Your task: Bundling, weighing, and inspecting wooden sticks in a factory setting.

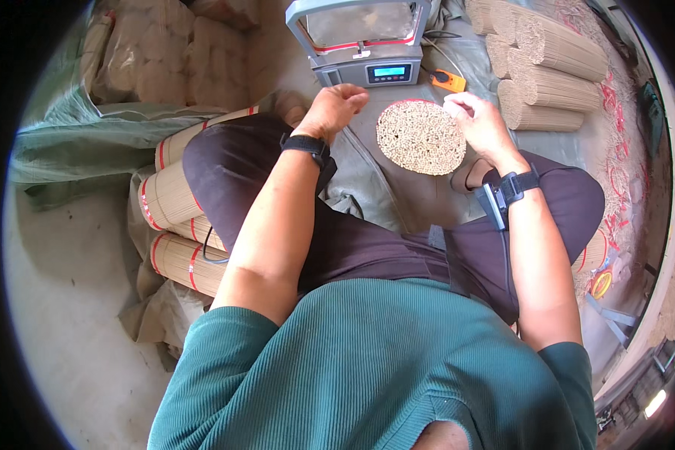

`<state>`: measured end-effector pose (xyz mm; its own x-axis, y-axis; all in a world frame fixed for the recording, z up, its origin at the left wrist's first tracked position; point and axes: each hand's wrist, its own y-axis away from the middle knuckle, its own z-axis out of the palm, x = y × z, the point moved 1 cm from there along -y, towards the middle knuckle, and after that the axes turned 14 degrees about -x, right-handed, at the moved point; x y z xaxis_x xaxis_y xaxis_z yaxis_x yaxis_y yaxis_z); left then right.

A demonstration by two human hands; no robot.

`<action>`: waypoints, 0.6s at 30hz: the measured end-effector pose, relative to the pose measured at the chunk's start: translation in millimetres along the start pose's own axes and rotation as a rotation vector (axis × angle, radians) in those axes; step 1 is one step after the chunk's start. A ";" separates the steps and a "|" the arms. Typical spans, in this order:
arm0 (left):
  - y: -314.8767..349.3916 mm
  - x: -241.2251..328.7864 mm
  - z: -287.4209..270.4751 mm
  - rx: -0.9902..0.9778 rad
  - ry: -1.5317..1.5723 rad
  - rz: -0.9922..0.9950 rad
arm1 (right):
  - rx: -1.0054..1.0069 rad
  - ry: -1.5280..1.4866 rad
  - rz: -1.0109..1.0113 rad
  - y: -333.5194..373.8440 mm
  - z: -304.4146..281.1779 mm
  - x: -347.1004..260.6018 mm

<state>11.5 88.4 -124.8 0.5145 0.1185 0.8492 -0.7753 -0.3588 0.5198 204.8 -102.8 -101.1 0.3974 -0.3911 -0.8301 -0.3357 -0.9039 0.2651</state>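
Bundle (421,141): just left of my right hand (484,127), by bent fingertips (grip unclear).
Left hand (328,114): fingers curled, apart from it; hold unclear.
Risk: red band (402,103) slipping might spill it.

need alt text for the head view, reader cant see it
A round bundle of thin sticks, seen end-on, is in front of a seated person, whose right hand is at its upper right edge; the left hand is raised apart from it. Beyond is a grey scale-like device with a lit display; red-banded bundles lie at left.
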 end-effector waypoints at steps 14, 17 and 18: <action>6.0 21.2 19.8 -0.094 0.007 0.061 | -0.176 0.160 -0.029 -32.8 -0.4 -24.7; 4.0 24.3 20.2 -0.098 -0.070 0.050 | -0.203 0.189 -0.009 -35.0 -2.0 -28.6; 4.1 25.1 21.0 -0.099 -0.067 0.047 | -0.215 0.214 -0.008 -35.5 -1.5 -29.0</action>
<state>28.9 70.4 -103.3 0.4980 0.0402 0.8663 -0.8297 -0.2685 0.4894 206.4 -59.6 -85.7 0.5775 -0.3910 -0.7167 -0.1526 -0.9141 0.3757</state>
